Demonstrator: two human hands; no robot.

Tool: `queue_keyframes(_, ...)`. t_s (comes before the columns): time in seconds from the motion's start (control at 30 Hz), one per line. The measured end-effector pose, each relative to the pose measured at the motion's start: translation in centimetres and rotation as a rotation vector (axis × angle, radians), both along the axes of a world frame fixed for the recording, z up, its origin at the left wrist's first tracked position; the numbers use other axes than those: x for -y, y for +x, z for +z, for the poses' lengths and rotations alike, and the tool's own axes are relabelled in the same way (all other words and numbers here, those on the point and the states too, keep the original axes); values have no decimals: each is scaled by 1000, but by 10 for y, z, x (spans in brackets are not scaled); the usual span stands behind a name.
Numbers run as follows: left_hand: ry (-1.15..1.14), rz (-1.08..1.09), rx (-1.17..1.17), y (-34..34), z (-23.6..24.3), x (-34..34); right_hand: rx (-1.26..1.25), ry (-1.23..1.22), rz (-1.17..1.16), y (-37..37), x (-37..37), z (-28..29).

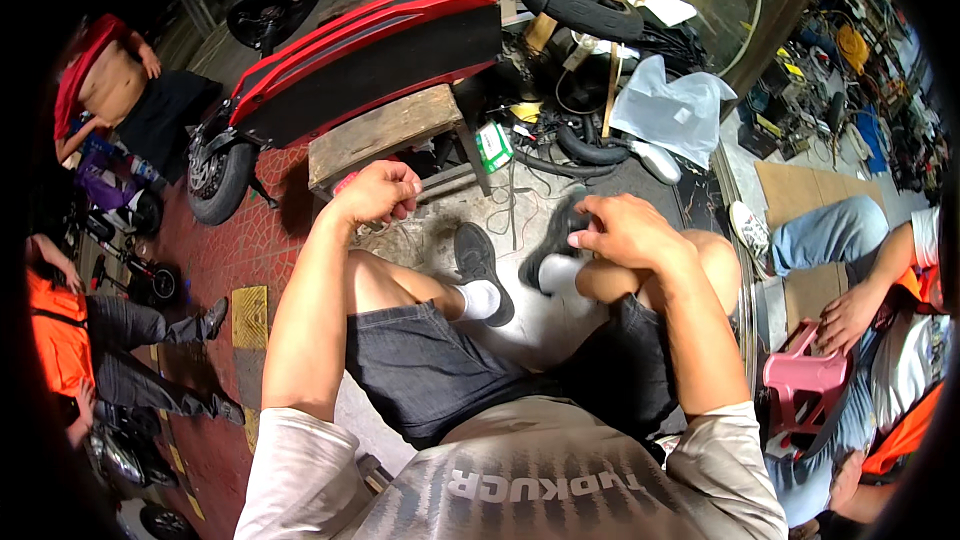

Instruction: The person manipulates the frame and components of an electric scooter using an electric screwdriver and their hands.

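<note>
My left hand (385, 190) hangs above my left knee with fingers curled; whether anything is inside is hidden. A small red item shows behind its wrist, partly covered. My right hand (610, 230) is loosely bent over my right knee, fingers apart and holding nothing. In front of me stands a worn wooden bench (375, 125), with a green-and-white packet (492, 158) beside it. My dark shoe (472, 260) rests on the pale floor between my hands.
A red-black scooter (380, 55) lies behind the bench, with tyres, cables and a plastic bag (670, 100) rightward. People sit or stand at left (60, 330) and right (850, 310), near a pink stool (795, 380). Cluttered parts (820, 70) fill the upper right.
</note>
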State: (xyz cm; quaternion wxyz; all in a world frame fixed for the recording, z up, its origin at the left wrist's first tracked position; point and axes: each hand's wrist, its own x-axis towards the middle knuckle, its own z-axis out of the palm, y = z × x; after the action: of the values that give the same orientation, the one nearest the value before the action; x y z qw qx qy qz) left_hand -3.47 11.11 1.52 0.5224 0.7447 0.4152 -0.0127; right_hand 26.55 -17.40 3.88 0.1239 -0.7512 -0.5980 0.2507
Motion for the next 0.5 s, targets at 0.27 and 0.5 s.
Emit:
queue_keyframes(0.27,171,529,192,-61,-62,-78,-279,743,-196,21,23,0)
queue_keyframes(0.5,410,638,161,-91,-94,-106,-629,772,-1023,122,130,-63)
